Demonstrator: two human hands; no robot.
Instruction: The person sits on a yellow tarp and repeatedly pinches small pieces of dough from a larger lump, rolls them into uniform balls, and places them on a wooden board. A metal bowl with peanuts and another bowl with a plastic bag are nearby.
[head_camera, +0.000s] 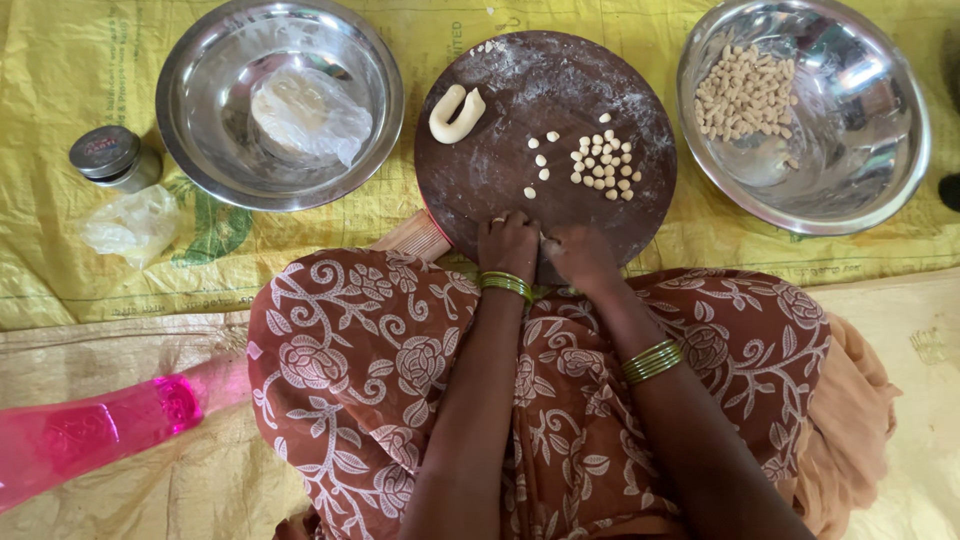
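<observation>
Hands, left (508, 243) and right (578, 250), grip state unclear, touch one round board (520, 90) between two steel bowls (185, 110).

A yellow woven plastic sheet (60, 80) covered the floor under soft daylight, its near edge overlapping a paler beige mat (120, 340).

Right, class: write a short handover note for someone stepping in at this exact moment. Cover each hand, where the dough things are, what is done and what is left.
Left hand and right hand: side by side at the near edge of the round board, apparently pinching dough; what they hold is hidden.
On the board: a bent dough rope and a cluster of small cut pieces.
Right steel bowl: a heap of finished pieces.
Left steel bowl: a wrapped dough lump.
Left to do: the rope and the wrapped lump are uncut.
</observation>
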